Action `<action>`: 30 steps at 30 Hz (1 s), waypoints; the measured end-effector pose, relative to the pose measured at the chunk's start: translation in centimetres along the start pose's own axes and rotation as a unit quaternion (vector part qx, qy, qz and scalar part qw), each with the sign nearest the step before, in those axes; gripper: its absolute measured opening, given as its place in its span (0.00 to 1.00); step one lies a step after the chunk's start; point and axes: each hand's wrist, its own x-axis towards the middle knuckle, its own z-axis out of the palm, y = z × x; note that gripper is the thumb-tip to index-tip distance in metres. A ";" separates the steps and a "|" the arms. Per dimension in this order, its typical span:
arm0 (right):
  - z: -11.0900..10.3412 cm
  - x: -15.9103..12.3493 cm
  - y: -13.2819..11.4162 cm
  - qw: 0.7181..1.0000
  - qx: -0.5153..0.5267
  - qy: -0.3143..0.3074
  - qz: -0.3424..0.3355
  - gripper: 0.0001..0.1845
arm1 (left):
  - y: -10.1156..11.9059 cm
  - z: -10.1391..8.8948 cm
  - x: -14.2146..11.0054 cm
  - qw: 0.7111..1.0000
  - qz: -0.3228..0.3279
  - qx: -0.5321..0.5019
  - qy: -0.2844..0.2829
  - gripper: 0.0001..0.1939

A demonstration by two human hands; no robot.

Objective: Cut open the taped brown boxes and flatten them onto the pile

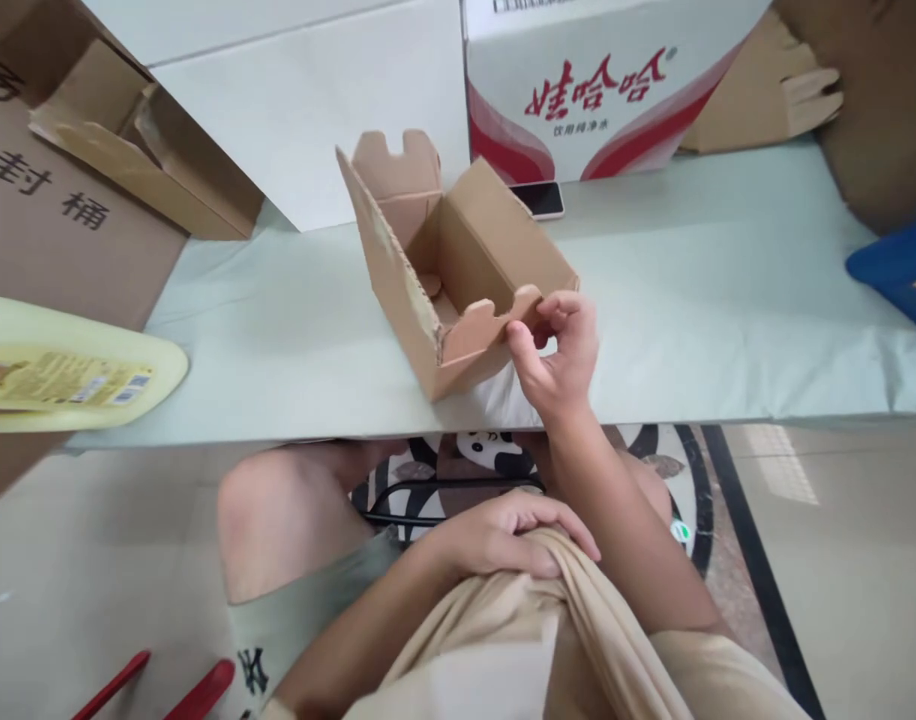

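Observation:
A small open brown cardboard box (443,270) sits tilted on the pale table (690,300), its flaps up. My right hand (555,355) is at the box's near right corner, thumb and fingers pinched on the tabbed flap (495,318). My left hand (507,535) rests in my lap below the table edge, fingers curled over the bunched beige cloth (548,610) of my shirt.
A white carton with red print (600,90) stands at the back, a phone (539,198) lying before it. Large brown cartons (60,190) fill the left side. A yellow bottle (68,375) lies at the left edge, a blue object (897,268) at the right. Red handles (203,690) show near the floor.

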 end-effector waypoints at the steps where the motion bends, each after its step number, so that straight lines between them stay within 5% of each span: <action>1: 0.0 -0.1 -0.1 1.000 0.013 -0.006 0.008 0.14 | 0.1 0.1 0.0 0.998 -0.019 0.060 0.005 0.23; 6: -0.3 -0.4 -1.2 0.999 0.037 -0.032 -0.001 0.16 | 3.3 0.5 -2.1 0.959 -0.030 0.282 0.009 0.24; 8: -0.7 -0.4 -1.9 0.997 0.051 -0.048 -0.021 0.10 | 4.5 0.6 -3.8 0.953 0.023 0.291 0.084 0.17; 10: -1.1 -0.3 -2.7 0.996 0.077 -0.042 -0.030 0.14 | 5.3 0.1 -5.6 0.934 0.133 0.245 0.225 0.08; 11: -1.3 -0.2 -3.1 0.995 0.092 -0.028 -0.031 0.18 | 5.4 -0.6 -6.3 0.899 0.218 0.206 0.319 0.08; 12: -1.4 0.0 -3.5 0.994 0.104 -0.012 -0.031 0.21 | 5.5 -1.5 -7.0 0.835 0.315 0.164 0.420 0.08; 14: -1.5 0.3 -3.9 0.992 0.118 0.005 -0.038 0.23 | 5.5 -4.0 -7.8 0.632 0.482 0.103 0.598 0.04; 15: -1.4 0.5 -4.0 0.992 0.119 0.002 -0.040 0.24 | 5.4 -5.3 -8.0 0.557 0.513 0.089 0.647 0.03; 16: -1.2 0.7 -4.0 0.992 0.118 -0.003 -0.038 0.25 | 5.3 -6.7 -8.2 0.533 0.528 0.084 0.655 0.08; 19: -0.2 0.8 -3.0 0.994 0.109 -0.011 -0.016 0.22 | 5.1 -9.6 -8.3 0.631 0.485 0.075 0.601 0.22; 21: 0.4 0.7 -1.8 0.995 0.103 -0.004 -0.010 0.17 | 5.1 -10.5 -8.1 0.668 0.466 0.111 0.569 0.26; 23: 0.8 0.7 -0.6 0.995 0.096 0.001 -0.025 0.13 | 5.3 -11.0 -7.8 0.667 0.451 0.162 0.570 0.27; 26: 0.8 0.8 0.1 0.995 0.096 -0.011 -0.025 0.23 | 5.3 -11.8 -7.1 0.653 0.405 0.208 0.605 0.26; 30: 0.3 0.8 -0.3 0.984 0.133 -0.105 0.062 0.31 | 5.1 -12.8 -6.0 0.618 0.369 0.252 0.647 0.33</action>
